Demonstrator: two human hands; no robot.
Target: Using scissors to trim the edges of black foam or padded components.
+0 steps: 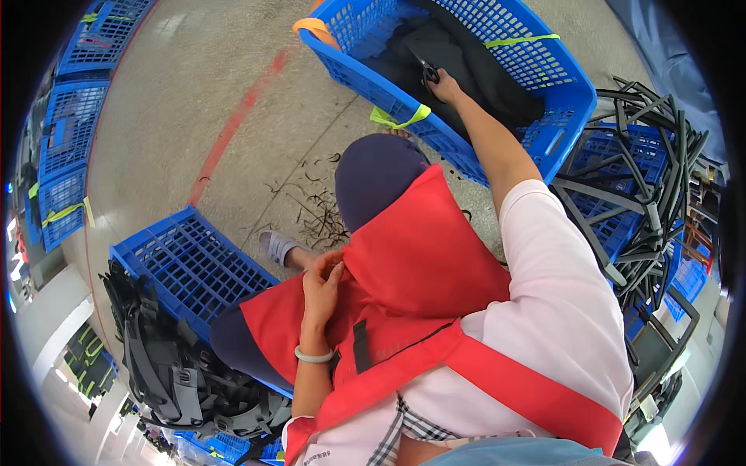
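Observation:
My right hand (444,87) reaches into a large blue plastic basket (561,151) at the upper right, closed around the dark handles of a pair of scissors (423,67). Their blades point up and left over black material (474,66) that lies folded in the basket. On my lap, my left hand (321,289) rests against the red apron (423,241) with its fingers curled together. Whatever those fingers hold, if anything, is hidden. A pale bracelet circles the left wrist.
Black scraps (318,210) litter the floor near my foot. Beside my left leg is a blue crate (194,264), with black straps and buckles (183,373) heaped next to it. Black frames (649,186) pile up at the right. Blue baskets (74,116) line the far left.

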